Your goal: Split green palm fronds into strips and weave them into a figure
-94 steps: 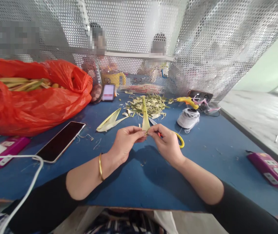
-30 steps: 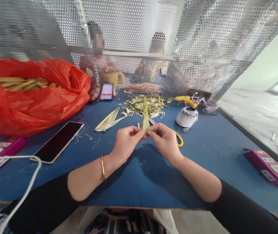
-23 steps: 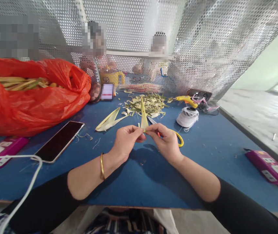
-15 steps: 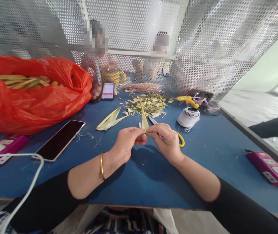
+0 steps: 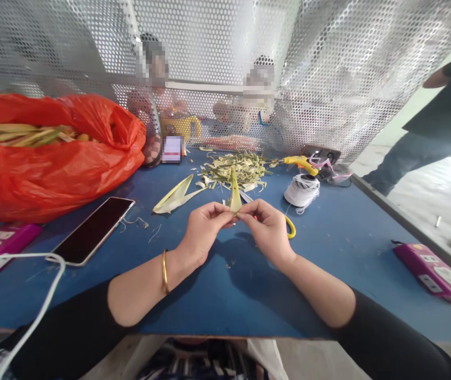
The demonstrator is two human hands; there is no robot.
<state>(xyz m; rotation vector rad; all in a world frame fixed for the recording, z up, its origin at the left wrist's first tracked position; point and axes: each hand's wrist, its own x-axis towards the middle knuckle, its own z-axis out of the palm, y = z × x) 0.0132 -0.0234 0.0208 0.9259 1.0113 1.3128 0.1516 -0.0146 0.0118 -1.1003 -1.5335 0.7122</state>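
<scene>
A pale yellow-green husk piece (image 5: 234,194) stands upright, its narrow tip pointing away from me. My left hand (image 5: 205,227) pinches its lower end between thumb and fingers. From the other side, my right hand (image 5: 267,229) grips the same end, thumbs almost touching. Partly hidden behind my right hand lies a pair of scissors with a yellow handle (image 5: 290,227). A larger folded husk piece (image 5: 173,198) rests on the blue table (image 5: 272,306) to the left. Beyond my hands is a pile of husk scraps (image 5: 238,168).
A red plastic bag (image 5: 70,163) of husks and a phone (image 5: 93,231) are at left. To the right are a white thread spool (image 5: 302,191), a yellow glue gun (image 5: 301,163) and a purple power strip (image 5: 433,269). A perforated metal screen (image 5: 217,47) stands behind, with people beyond.
The husk piece has turned so its inner face shows more, and my right fingers have shifted on its base. A person has come into view at the far right.
</scene>
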